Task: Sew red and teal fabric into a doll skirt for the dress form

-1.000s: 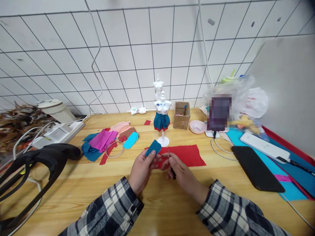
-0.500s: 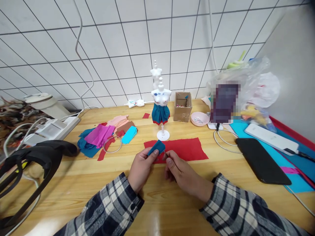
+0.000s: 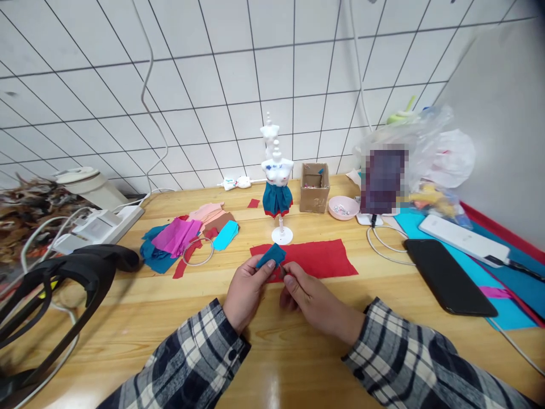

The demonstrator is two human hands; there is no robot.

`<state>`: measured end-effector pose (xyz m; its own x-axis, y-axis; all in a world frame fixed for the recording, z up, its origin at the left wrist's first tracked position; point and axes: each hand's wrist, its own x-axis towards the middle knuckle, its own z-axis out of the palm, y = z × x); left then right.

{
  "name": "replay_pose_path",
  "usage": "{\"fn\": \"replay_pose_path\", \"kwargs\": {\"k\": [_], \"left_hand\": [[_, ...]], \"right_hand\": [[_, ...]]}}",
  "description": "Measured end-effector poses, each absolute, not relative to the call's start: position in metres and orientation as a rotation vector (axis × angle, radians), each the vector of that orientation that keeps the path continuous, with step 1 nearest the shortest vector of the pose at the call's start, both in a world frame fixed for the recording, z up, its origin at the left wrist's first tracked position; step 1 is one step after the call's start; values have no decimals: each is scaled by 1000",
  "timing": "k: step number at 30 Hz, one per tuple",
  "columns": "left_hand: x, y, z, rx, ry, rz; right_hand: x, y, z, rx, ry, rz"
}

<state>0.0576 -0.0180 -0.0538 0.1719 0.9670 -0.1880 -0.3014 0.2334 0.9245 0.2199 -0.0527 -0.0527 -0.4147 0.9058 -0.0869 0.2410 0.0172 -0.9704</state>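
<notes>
My left hand (image 3: 249, 289) pinches a small folded piece of teal cloth (image 3: 271, 257), thumb on top. Close to the cloth's right edge, my right hand (image 3: 309, 291) has thumb and forefinger pressed together on something thin and dark, too small to make out. Under and behind both hands lies a flat red cloth strip (image 3: 315, 257). Beyond it stands a white mini dress form (image 3: 277, 172) wearing a teal skirt (image 3: 277, 199) with a red hem.
Cloth scraps (image 3: 176, 236) and a metal ring (image 3: 198, 251) lie left. A cardboard box (image 3: 315, 193) and pink bowl of beads (image 3: 343, 209) stand behind, right. Further right are a black phone (image 3: 449, 278) and a white power bank (image 3: 464, 240). A black headset-like frame (image 3: 91, 295) sits near left.
The view has shifted slightly. My right hand has come a little closer to the teal cloth; my left hand keeps its hold.
</notes>
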Motion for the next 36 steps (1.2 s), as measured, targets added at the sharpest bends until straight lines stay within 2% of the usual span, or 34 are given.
{"fn": "replay_pose_path", "kwargs": {"k": [8,21,36], "left_hand": [[56,-18,-57,858,987,1140],[61,-20,-58,834,980,1263],[61,-20,-63,842,888,1140]], "right_hand": [[219,-51,-52,-1234,-1772,1303],[219,-46,-63,-1175,-1747,1354],[219,-46,-62,-1159,-1708,1350]]}}
